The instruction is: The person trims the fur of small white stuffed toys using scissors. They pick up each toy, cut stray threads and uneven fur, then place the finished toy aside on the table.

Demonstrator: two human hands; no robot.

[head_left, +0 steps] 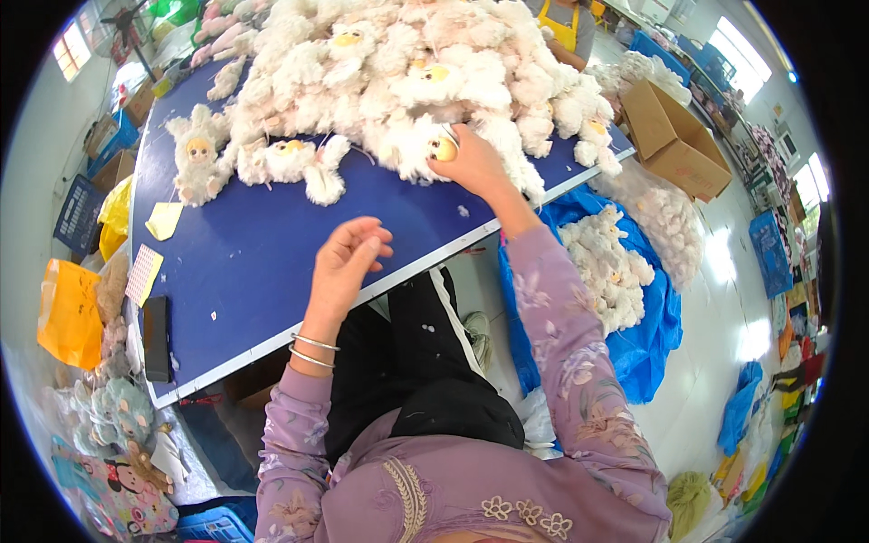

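My right hand (472,161) reaches to the front of a big heap of white plush toys (380,81) and grips one fluffy plush toy (412,147) by its yellow-faced head. Much of that toy's body blends into the heap. Above the near edge of the blue table (262,262), my left hand (348,258) is raised with fingers loosely curled and apart, holding nothing. To the left, one plush toy (197,154) sits facing me, and another plush toy (290,154) lies on its side beside it.
A blue bag (665,335) full of white toys stands on the floor at right, near a cardboard box (674,140). At the table's left lie a yellow note (164,220), a sticker sheet (144,273) and a black case (157,339). Another person (570,32) is across the table.
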